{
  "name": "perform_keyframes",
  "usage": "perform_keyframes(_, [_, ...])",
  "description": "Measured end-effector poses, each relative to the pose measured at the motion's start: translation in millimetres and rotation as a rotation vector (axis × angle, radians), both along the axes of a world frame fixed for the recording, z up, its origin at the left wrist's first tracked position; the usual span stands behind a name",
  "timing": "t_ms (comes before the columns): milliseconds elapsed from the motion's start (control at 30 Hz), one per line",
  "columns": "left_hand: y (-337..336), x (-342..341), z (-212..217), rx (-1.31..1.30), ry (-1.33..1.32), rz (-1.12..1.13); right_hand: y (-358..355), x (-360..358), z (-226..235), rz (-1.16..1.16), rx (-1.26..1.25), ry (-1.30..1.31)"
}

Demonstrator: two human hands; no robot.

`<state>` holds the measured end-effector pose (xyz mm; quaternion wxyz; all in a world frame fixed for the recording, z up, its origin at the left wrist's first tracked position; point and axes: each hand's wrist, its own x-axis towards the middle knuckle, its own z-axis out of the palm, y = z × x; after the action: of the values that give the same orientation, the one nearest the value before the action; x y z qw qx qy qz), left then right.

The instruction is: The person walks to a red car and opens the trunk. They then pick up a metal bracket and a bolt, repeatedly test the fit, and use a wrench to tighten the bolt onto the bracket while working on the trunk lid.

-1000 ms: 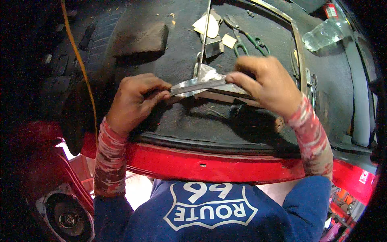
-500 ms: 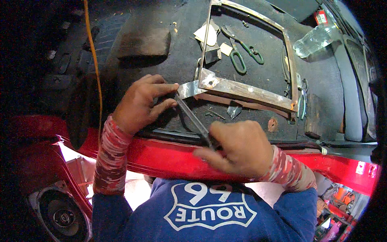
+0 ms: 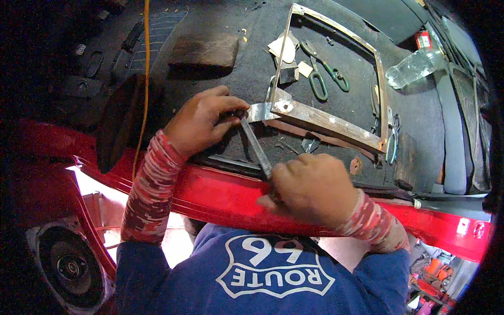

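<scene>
My left hand [image 3: 205, 122] pinches the end of a short shiny metal strip [image 3: 259, 112], which juts from the near left corner of a bare, rust-marked rectangular metal frame [image 3: 328, 122]. In my right hand [image 3: 312, 188] is a long flat grey bar that looks like a file [image 3: 256, 148], its near end hidden in the fist. The file slants up and left; its far end meets the strip's edge at my left fingertips. Exact contact there is covered by the fingers. Inside the frame lie green-handled shears [image 3: 320, 79] and some cut card pieces [image 3: 283, 50].
A red painted sill [image 3: 226, 194] runs between my body and the dark carpeted floor. Wooden blocks [image 3: 203, 51] lie on the carpet. An orange cord [image 3: 146, 79] hangs at left. On the right are a clear plastic bottle [image 3: 412, 69] and pliers [image 3: 394, 137]. A round speaker [image 3: 71, 268] sits lower left.
The view has shifted, so the scene sits farther right. My right hand has come closer to the left, and less of the file shows between them. The left hand keeps its pinch.
</scene>
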<state>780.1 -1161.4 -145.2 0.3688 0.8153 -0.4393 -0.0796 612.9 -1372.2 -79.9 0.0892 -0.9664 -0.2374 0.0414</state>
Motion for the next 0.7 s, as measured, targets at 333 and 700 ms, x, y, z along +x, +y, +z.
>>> perform_keyframes(333, [49.3, 28.3, -6.7, -0.098, 0.112, 0.554, 83.4, 50.1, -24.3, 0.474, 0.263, -0.398])
perform_keyframes(700, [90.1, 40.1, 8.2, -0.728, 1.004, 0.467, 156.9, 125.2, -66.2, 0.496, 0.504, -0.141])
